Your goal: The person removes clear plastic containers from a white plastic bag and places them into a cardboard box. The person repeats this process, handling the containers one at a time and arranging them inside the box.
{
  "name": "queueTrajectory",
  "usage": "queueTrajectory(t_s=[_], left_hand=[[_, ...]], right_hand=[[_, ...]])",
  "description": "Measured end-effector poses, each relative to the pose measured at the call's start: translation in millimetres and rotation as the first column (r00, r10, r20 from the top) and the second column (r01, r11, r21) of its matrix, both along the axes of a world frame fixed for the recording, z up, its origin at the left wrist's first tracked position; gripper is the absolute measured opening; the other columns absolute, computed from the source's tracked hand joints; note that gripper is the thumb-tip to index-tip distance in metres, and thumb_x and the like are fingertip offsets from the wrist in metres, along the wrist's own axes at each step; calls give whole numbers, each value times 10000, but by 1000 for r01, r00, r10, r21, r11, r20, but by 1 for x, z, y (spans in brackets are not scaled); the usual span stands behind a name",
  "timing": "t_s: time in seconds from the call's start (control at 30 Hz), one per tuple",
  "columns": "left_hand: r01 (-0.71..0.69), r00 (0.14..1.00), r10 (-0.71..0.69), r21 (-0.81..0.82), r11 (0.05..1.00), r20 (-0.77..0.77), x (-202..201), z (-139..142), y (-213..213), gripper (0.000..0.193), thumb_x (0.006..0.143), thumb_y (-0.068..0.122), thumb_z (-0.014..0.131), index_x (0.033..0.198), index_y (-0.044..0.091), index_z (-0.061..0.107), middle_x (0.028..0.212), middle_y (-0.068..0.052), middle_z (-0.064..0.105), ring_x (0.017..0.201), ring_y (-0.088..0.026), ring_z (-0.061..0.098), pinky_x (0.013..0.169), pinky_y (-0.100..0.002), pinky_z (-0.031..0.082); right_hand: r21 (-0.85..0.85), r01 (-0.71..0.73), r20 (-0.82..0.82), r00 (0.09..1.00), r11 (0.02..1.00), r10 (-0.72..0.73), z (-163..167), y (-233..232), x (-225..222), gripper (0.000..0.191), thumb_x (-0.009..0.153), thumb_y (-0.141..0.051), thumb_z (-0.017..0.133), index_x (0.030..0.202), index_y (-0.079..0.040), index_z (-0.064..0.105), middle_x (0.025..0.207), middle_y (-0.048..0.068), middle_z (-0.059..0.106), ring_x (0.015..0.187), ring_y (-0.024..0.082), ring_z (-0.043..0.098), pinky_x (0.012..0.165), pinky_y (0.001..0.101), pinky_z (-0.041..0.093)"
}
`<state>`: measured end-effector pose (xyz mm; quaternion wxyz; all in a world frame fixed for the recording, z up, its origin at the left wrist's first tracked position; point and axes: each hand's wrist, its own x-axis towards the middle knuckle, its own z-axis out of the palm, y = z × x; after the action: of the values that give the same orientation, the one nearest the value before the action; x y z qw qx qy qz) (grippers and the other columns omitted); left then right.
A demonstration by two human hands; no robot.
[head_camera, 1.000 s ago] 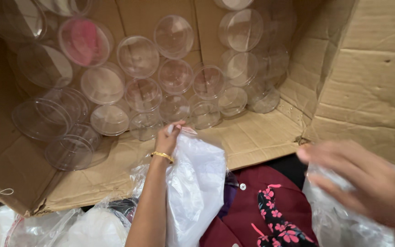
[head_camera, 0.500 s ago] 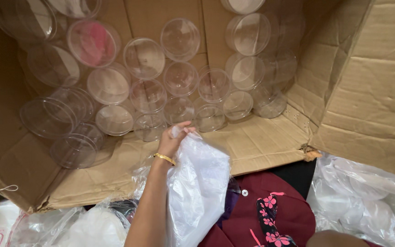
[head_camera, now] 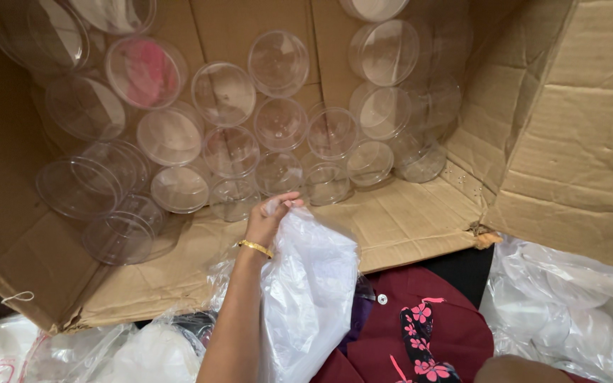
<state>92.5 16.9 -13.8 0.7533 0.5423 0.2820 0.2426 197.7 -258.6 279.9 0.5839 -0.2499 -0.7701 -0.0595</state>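
Beside the cardboard box's (head_camera: 420, 220) front flap edge, left hand (head_camera: 267, 221) pinches plastic bag (head_camera: 306, 291).

I see a thin, crinkled, white see-through plastic bag (head_camera: 310, 284) pinched at its top edge by my left hand (head_camera: 269, 220). It hangs limp over the front flap of the cardboard box (head_camera: 406, 220), just before the clear round containers (head_camera: 278, 174).

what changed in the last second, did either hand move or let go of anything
The right hand, raised at the right edge a second ago, has dropped out of view. The left hand still pinches the thin white plastic bag at the open cardboard box of clear round plastic containers.
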Motion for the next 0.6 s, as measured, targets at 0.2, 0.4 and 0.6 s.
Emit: queueTrajectory(t_s=[0.2, 0.4, 0.6], left_hand=[[-11, 1000, 11, 4, 1000, -15, 4, -4, 3, 289, 974, 80, 621, 1228, -11, 725, 1102, -110, 784, 1068, -111, 667, 1022, -244, 469], [-66, 984, 83, -107, 992, 160, 30, -15, 18, 322, 960, 75, 623, 1257, -26, 692, 1164, -138, 767, 1062, -159, 680, 977, -288, 514], [-65, 981, 93, -165, 984, 170, 41, -30, 9, 325, 967, 82, 641, 1266, -40, 677, 1171, -147, 756, 1047, -168, 693, 949, -300, 543]], right_hand=[[99, -6, -75, 997, 995, 14, 15, 9, 4, 415, 933, -202, 742, 1303, -80, 600, 1205, 49, 651, 1112, 149, 637, 929, 289, 550], [-724, 175, -208, 868, 667, -452, -76, 146, 50, 354, 937, -155, 740, 1263, -41, 661, 1177, 49, 660, 1085, 131, 644, 911, 273, 553], [-961, -176, -264, 815, 213, -516, -229, 159, 86, 272, 898, -141, 767, 1140, -32, 709, 955, 10, 717, 851, 72, 622, 749, 232, 517]])
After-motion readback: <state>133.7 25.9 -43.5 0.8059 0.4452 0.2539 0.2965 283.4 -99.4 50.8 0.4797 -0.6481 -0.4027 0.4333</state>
